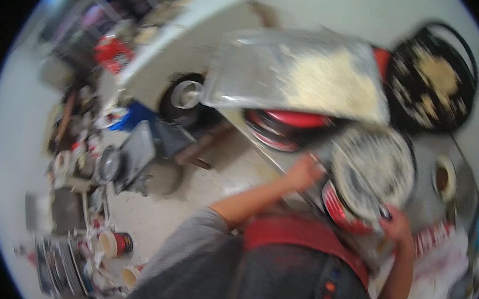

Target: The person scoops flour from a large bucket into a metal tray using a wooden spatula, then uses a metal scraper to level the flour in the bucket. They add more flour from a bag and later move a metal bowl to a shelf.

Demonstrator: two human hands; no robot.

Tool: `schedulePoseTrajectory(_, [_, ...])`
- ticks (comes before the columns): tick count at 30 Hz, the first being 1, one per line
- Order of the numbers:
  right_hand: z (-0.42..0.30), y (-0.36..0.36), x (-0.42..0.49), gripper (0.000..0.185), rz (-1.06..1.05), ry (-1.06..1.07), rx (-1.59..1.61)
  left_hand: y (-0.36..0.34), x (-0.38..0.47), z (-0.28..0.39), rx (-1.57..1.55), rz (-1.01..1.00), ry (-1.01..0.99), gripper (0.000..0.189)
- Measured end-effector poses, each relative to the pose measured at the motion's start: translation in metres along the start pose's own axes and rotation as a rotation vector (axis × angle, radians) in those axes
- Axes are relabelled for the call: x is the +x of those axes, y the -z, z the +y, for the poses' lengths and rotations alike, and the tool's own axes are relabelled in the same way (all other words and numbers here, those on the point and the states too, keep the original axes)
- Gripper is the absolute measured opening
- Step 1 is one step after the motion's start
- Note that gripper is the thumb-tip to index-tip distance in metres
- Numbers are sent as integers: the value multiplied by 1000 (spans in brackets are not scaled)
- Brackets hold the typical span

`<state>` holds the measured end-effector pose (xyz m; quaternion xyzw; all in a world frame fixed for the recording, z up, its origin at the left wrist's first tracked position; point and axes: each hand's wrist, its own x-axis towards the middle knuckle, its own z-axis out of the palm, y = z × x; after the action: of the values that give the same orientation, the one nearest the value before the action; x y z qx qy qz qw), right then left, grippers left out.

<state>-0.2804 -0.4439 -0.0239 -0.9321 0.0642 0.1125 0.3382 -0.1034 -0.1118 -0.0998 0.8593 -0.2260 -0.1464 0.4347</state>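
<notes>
Before me stands a bucket (341, 207) with red and white sides, its round top (374, 170) coated in a pale, floury substance. A thin straight rod (355, 170) crosses this top, too blurred to name more closely. My right hand (397, 227) is closed at the near right rim, around a small dark piece at the rod's end. At the bucket's left side, my left hand (306, 172) has curled fingers; blur hides whether they grip anything. Beyond it, a metal sheet pan (246, 73) carries a spread of pale powder (330, 82) on its right half.
A black round pan (398, 95) with tan crumbs sits at far right. Red-and-black round containers (283, 132) stand under the sheet pan. On the right lies a tape-like roll (444, 178) and a printed bag (440, 252). Cluttered shelves (75, 169) line the left; a white tub (182, 25) stands behind.
</notes>
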Motion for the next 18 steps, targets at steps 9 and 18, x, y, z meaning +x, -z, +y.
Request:
schedulePoseTrajectory(9, [-13, 81, -64, 35, 172, 35, -545, 11, 4, 2, 54, 52, -22, 46])
schedulePoseTrajectory(18, [22, 132, -32, 38, 99, 249, -877, -1, 24, 16, 77, 44, -17, 46])
